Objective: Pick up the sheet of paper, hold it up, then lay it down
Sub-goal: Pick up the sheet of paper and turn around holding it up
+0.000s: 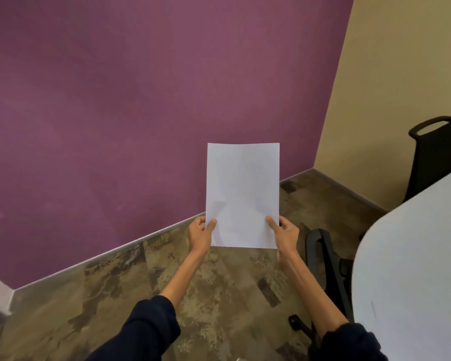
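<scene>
- Both arms reach forward and slightly up from the bottom of the view, forearms bare, with dark sleeves point(151, 327) covering them nearer the body
- The left hand point(199, 234) pinches the lower left edge of the sheet of paper point(242, 194): its thumb lies flat on the near face and its fingers are curled behind the sheet, mostly hidden
- The right hand point(287, 234) pinches the lower right edge in the same way, thumb pressed on the near face and pointing up and inward, fingers folded behind
- The sheet is held in the air, upright and portrait, facing the camera; it is white and shows faint creases, and its bottom edge sits level between the two wrists
- The sheet's upper part stands out against the purple wall point(141, 113); its lower part hangs over the mottled brown floor point(219, 295)
- To the left, the floor runs from the arms to the skirting at the foot of the wall
- To the right, a black armrest point(319, 246) sits just beside the right forearm, and the rounded edge of a white table point(414, 256) lies beyond it, apart from the hand
- A black chair back point(434, 157) stands past the table against the cream wall point(388, 87); I cannot tell whether it and the armrest belong to one chair
</scene>
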